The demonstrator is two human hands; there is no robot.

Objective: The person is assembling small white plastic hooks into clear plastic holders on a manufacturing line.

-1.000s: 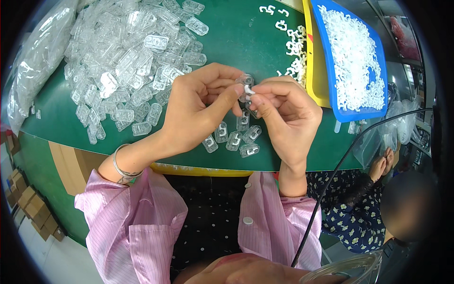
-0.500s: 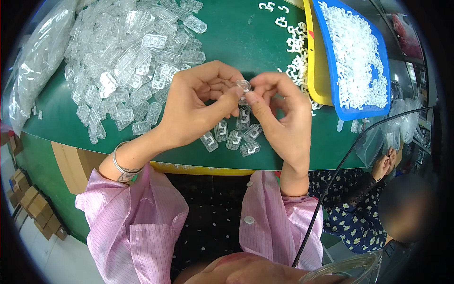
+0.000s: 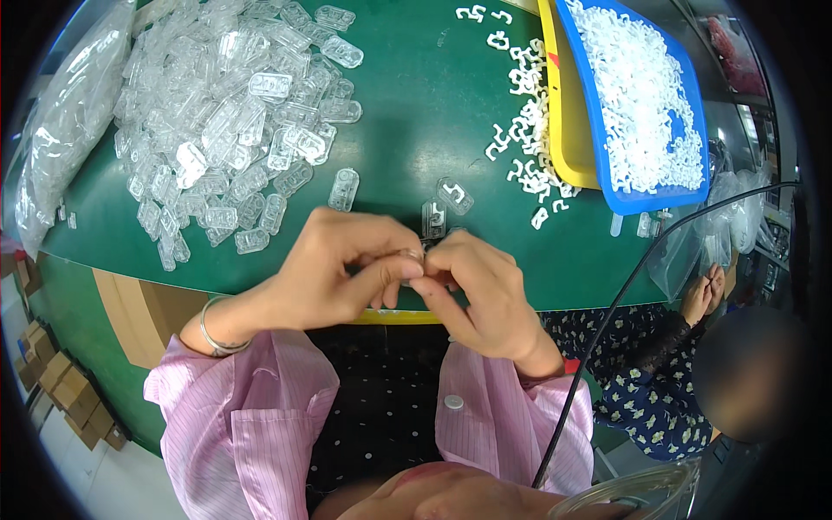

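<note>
Just past the table's near edge, my left hand [image 3: 351, 270] and my right hand [image 3: 479, 290] meet fingertip to fingertip. Both pinch a small clear plastic piece [image 3: 415, 255], mostly covered by the fingers. Right behind them lie two clear plastic cases, one upright [image 3: 433, 218] and one tilted [image 3: 455, 196], each with a white hook-shaped part inside. Another clear case [image 3: 344, 190] sits alone beyond my left hand. The other filled cases are hidden behind my hands.
A big heap of clear cases [image 3: 225, 113] covers the table's left, beside a plastic bag [image 3: 74, 121]. White hook parts [image 3: 530, 130] lie by a yellow tray [image 3: 568, 165]; a blue tray [image 3: 633, 206] holds many more. A black cable [image 3: 624, 303] crosses the right. Another person's hands [image 3: 704, 293] are beyond.
Both hands have come down toward me, fingertips still together. A lone clear case and a tilted filled case now show where my hands were. The near filled cases are now covered.
</note>
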